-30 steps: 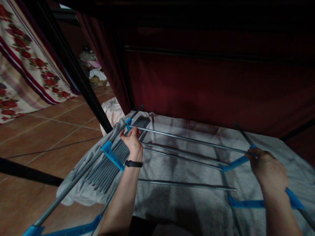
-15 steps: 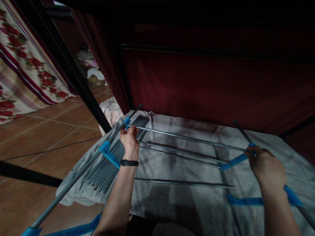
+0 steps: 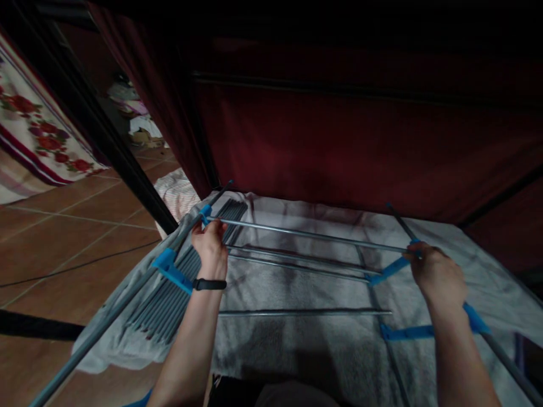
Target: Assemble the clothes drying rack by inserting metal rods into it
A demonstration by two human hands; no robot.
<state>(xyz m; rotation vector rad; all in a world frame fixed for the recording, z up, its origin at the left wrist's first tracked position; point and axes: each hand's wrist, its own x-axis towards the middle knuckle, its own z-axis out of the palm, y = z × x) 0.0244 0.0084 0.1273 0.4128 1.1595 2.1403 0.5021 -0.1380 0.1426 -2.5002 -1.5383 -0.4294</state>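
A frame of grey metal rods and blue plastic connectors lies over a grey towel (image 3: 305, 339). My left hand (image 3: 210, 246) is closed on the left end of the far cross rod (image 3: 309, 233), next to a blue connector (image 3: 205, 213) on the left side rail (image 3: 123, 305). My right hand (image 3: 436, 274) grips the right side rail at the blue connector (image 3: 388, 270) where the same rod ends. A black band sits on my left wrist. Two more cross rods (image 3: 297, 260) lie just behind my hands, and another (image 3: 305, 311) lies nearer me.
A bundle of several loose grey rods (image 3: 178, 288) lies on the towel under the left rail. Dark red fabric walls (image 3: 348, 141) and black poles (image 3: 97, 135) enclose the space. Tiled floor (image 3: 63, 226) and a flowered cloth (image 3: 38, 135) lie to the left.
The view has swung to the right, so everything sits further left in frame. Both hands keep their grip on the same ends of the far rod.
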